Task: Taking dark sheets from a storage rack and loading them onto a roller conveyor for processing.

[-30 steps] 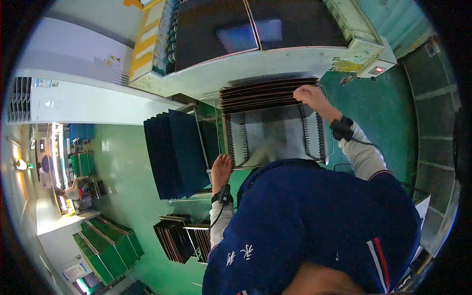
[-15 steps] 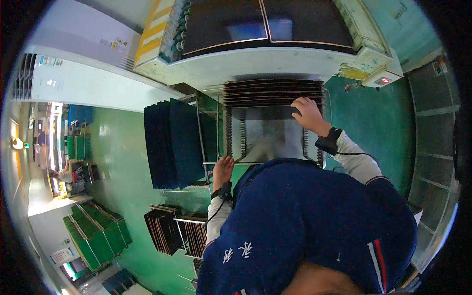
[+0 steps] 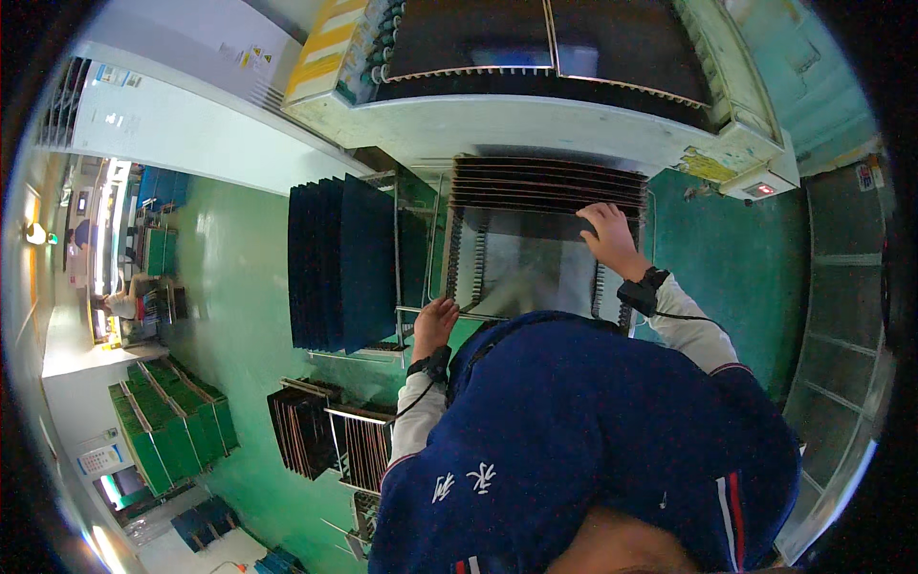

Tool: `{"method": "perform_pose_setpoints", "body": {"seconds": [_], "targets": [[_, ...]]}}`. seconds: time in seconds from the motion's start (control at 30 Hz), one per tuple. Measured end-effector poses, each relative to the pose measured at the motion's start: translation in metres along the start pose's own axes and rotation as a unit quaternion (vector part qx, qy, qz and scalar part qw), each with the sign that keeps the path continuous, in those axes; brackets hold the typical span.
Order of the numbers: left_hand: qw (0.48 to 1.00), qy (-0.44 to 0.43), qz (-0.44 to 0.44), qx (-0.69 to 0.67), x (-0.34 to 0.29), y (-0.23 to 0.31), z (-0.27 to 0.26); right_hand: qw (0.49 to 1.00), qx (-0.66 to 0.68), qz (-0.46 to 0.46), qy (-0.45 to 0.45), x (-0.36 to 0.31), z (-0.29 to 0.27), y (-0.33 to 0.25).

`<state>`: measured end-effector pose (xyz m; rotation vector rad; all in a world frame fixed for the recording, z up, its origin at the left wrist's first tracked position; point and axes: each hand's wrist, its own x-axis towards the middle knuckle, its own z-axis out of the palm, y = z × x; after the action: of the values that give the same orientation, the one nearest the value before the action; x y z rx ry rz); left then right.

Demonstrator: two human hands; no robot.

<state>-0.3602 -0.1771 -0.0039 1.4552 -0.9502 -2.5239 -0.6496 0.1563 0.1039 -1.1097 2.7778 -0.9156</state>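
Observation:
A wire rack (image 3: pixel 451 277) with slotted side rails stands in front of my body. Several thin dark panels (image 3: pixel 545 182) stand upright in its far half, edges facing up. My right hand (image 3: pixel 612 237) is at the right end of the nearest panel, fingers spread, fingertips at its top edge. My left hand (image 3: pixel 434 323) is at the rack's near left corner with its fingers bent around the metal bar there. The near half of the rack shows slots and a greyish bottom. Dark bands with cables circle both my wrists.
Ahead is a roller conveyor (image 3: pixel 574 120) carrying large dark panels (image 3: pixel 469 38). To the left stand a rack of dark blue boards (image 3: pixel 368 268), smaller racks of panels (image 3: pixel 363 450) and green boards (image 3: pixel 172 421). Metal shelving (image 3: pixel 841 316) lines the right side. Another person (image 3: pixel 120 304) works far left.
The view has shifted slightly, moving the rack and conveyor a little right in the picture. My right hand's fingers have spread a bit at the panel edge; my left hand stays at the rack corner.

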Motion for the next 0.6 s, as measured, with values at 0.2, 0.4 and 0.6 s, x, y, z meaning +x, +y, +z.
{"method": "perform_pose_setpoints", "body": {"seconds": [0.2,0.4,0.6], "targets": [[0.999,-0.030,0.004,-0.027,0.006,-0.003,-0.009,1.000,-0.017,-0.011,0.003,-0.003,0.006,0.004],[0.999,-0.005,-0.025,-0.025,0.004,0.004,0.002,0.998,-0.034,0.031,-0.046,0.004,0.012,0.010],[0.993,-0.095,0.021,0.064,0.020,-0.007,-0.031,0.992,-0.097,-0.009,-0.077,0.015,0.024,0.004]]}}
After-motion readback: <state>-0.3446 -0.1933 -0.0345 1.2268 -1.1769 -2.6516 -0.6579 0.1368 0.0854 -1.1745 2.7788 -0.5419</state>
